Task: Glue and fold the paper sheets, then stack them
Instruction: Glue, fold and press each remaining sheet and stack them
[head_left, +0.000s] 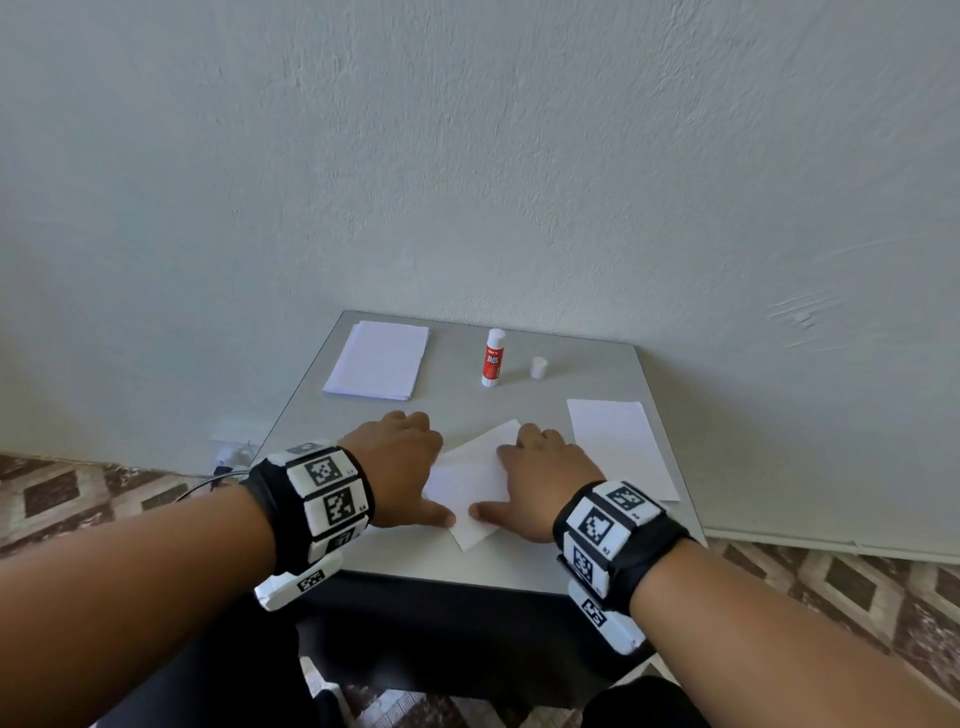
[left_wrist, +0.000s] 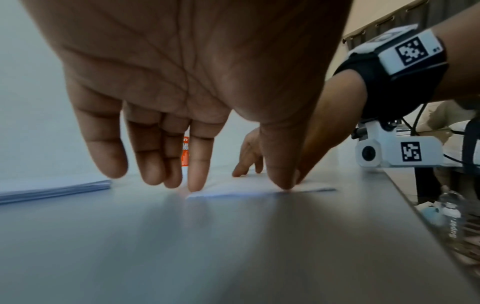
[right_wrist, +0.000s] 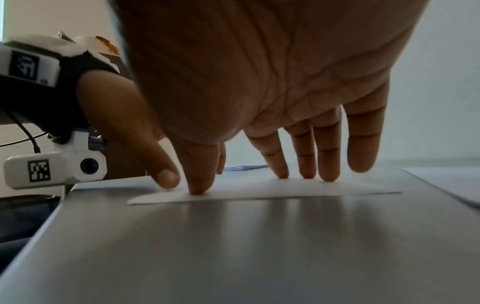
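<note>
Folded paper sheet (head_left: 478, 480) lies askew at the near middle of the grey desk (head_left: 457, 405). Left hand (head_left: 400, 462) and right hand (head_left: 545, 478) press it flat, palms down, fingers (right_wrist: 306, 164) straight and spread, thumbs almost touching at the near edge. Another folded sheet (head_left: 621, 447) lies just right. Paper stack (head_left: 376, 358) at far left; glue stick (head_left: 492, 357) upright behind, its cap (head_left: 538, 367) beside it.
</note>
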